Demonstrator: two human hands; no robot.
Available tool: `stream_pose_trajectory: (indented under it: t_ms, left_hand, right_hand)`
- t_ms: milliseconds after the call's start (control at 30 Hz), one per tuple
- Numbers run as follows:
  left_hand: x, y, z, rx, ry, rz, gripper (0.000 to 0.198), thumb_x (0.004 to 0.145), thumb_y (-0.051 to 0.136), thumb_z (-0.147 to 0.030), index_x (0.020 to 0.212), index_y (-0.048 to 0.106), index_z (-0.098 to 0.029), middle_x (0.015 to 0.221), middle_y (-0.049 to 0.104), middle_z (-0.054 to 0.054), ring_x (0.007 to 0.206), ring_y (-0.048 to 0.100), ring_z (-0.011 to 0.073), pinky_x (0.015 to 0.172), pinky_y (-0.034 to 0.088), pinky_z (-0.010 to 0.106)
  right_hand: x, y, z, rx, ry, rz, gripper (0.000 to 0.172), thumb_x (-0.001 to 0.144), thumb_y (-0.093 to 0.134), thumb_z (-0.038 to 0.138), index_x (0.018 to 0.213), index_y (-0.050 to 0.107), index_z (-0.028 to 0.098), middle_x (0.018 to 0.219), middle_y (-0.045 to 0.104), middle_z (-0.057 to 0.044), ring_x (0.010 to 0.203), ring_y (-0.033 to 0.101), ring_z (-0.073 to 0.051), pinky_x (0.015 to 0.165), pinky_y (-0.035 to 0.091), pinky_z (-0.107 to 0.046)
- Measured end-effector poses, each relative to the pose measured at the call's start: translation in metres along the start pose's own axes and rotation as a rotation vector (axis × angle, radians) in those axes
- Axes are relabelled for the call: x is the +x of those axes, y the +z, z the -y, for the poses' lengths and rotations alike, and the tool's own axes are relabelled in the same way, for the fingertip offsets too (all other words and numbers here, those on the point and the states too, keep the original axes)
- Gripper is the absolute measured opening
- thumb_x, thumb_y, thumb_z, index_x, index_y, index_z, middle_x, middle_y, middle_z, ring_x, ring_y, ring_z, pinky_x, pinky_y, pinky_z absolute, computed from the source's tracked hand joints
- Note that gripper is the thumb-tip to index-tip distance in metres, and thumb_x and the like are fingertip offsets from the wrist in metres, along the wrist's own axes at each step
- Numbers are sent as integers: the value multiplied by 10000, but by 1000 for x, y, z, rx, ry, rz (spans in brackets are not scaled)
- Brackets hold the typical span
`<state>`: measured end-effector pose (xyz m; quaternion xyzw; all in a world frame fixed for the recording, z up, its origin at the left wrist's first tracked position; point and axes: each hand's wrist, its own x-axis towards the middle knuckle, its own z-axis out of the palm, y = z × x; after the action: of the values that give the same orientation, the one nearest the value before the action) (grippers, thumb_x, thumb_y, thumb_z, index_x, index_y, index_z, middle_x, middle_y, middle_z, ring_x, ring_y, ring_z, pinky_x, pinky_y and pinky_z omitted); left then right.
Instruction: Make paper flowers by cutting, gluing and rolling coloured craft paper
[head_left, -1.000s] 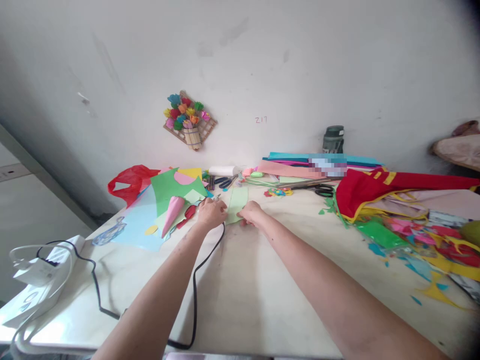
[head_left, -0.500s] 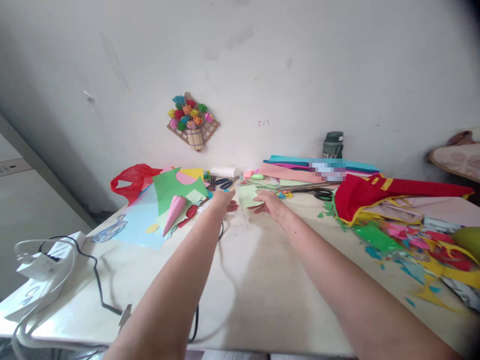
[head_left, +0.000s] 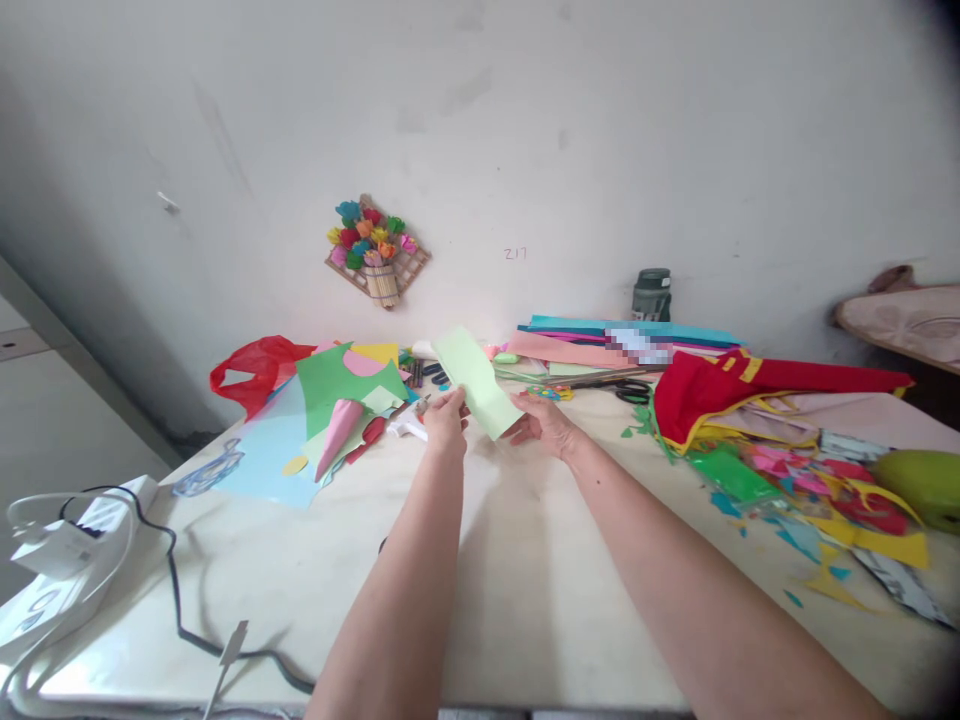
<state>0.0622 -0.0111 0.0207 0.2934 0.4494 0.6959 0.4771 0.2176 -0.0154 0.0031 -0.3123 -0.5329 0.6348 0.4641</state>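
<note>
My left hand point(head_left: 447, 421) pinches the near left edge of a light green paper strip point(head_left: 475, 381) and holds it lifted above the pale table point(head_left: 495, 560). The strip tilts up and away toward the wall. My right hand point(head_left: 544, 423) is under the strip's lower right corner, fingers curled against it. Both forearms reach out from the bottom of the view. A white glue gun point(head_left: 407, 428) lies on the table just left of my left hand.
Coloured paper sheets and a pink cone point(head_left: 335, 433) lie at the left, with a red plastic bag point(head_left: 253, 367) behind. Black scissors point(head_left: 634, 391), stacked paper point(head_left: 630, 338), red cloth point(head_left: 735, 385) and paper scraps point(head_left: 810, 490) fill the right. A white power strip point(head_left: 67, 555) with black cable point(head_left: 176, 600) sits near left.
The green strip lay flat under both hands; now both hands hold it lifted off the table. The glue gun that the left hand touched now lies free beside it.
</note>
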Motion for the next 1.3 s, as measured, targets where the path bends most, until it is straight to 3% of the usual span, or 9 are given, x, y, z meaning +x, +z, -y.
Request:
stream_pose_trajectory:
  t_ms: [67,133,267,433,567,700,967,1167,1300]
  left_hand:
    - [-2,0,6,-63,37,-44,270,536,698,-326,661,540,-146,546,497,-38,449,460,41,401,249,157]
    - [-4,2,10,-112,37,-66,299,525,706,-348,692,547,-157,561,496,-46,462,460,39,417,260,159]
    - [-6,4,13,-150,47,-31,325,512,718,-369,695,539,-168,565,494,-53,479,460,39,442,282,162]
    - [-8,0,15,-40,37,137,317,508,734,-355,633,532,-146,523,498,-35,474,464,53,470,330,177]
    - [-10,-5,18,94,9,308,299,547,714,-369,626,549,-132,543,559,14,505,516,90,509,373,207]
    - [-11,-5,19,135,39,375,282,572,699,-370,606,547,-135,543,579,24,511,532,97,516,376,208]
    - [-10,-5,17,6,37,382,266,548,717,-311,563,512,-142,499,514,-23,466,502,78,552,412,230]
    - [-7,-7,12,-5,52,290,291,533,731,-322,582,507,-142,489,491,-32,464,467,61,508,386,202]
    - [-3,-9,11,-8,73,274,307,522,738,-338,579,513,-138,481,493,-30,450,457,56,498,376,199]
  right_hand:
    - [-3,2,2,3,81,82,426,704,535,514,857,608,123,749,662,-102,612,632,-192,467,487,-265]
    - [-6,6,3,-52,132,123,420,688,577,491,858,606,107,755,668,-121,605,635,-192,472,487,-261]
    - [-6,19,1,-217,127,43,292,640,664,351,811,611,120,641,665,-81,482,593,-147,396,424,-209]
    - [-1,28,-3,-222,71,-101,132,641,618,241,720,601,137,471,605,-17,372,526,-114,328,329,-179]
    - [0,27,-3,-160,53,-157,137,634,602,248,718,591,140,434,582,-2,330,497,-102,303,288,-170]
    - [-2,28,-1,-137,56,-162,152,629,603,257,717,582,135,431,581,-8,324,496,-100,297,284,-164]
    - [-3,33,0,-125,82,-167,110,636,588,223,691,573,128,423,576,-5,332,511,-107,302,317,-168]
    - [-3,27,-3,-103,158,-53,124,657,594,205,718,589,97,488,616,-47,373,550,-121,336,365,-175]
    - [-4,21,2,13,180,-3,264,740,540,344,838,599,106,660,671,-100,519,623,-162,439,464,-225]
